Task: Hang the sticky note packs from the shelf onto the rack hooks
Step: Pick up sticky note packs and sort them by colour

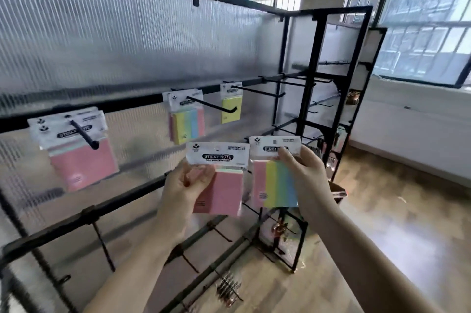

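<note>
My left hand grips a pink sticky note pack by its left side, held upright in front of the rack. My right hand pinches a multicolour striped pack near its white header, just right of the pink one. On the rack's upper black bar, pink packs hang on the left hook. Striped packs hang on the middle hook, and a yellow pack hangs on the hook beyond.
Further bare hooks stick out along the bar to the right. Lower bars carry more bare hooks. A second black rack stands at the right end. Metal clips lie low down. Wooden floor and windows lie to the right.
</note>
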A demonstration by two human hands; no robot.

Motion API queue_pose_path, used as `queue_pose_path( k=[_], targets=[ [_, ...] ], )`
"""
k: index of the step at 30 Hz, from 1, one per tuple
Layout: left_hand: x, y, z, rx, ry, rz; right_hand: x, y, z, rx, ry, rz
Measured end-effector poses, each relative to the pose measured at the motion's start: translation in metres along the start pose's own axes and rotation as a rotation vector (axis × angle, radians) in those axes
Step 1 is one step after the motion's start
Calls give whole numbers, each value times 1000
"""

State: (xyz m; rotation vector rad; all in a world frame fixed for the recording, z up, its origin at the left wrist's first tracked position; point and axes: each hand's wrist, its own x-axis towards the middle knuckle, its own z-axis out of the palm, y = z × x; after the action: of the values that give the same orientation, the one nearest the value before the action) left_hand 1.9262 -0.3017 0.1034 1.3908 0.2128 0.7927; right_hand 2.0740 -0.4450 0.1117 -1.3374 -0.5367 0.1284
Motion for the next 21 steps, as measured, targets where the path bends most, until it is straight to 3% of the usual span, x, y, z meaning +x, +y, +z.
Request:
queue_pose_path(
  k=[6,21],
  targets=[
    [16,8,-10,57,51,76,28,-13,45,-3,-99,-141],
    [48,3,9,161,260,188,93,2,65,91,-350,-142]
  ],
)
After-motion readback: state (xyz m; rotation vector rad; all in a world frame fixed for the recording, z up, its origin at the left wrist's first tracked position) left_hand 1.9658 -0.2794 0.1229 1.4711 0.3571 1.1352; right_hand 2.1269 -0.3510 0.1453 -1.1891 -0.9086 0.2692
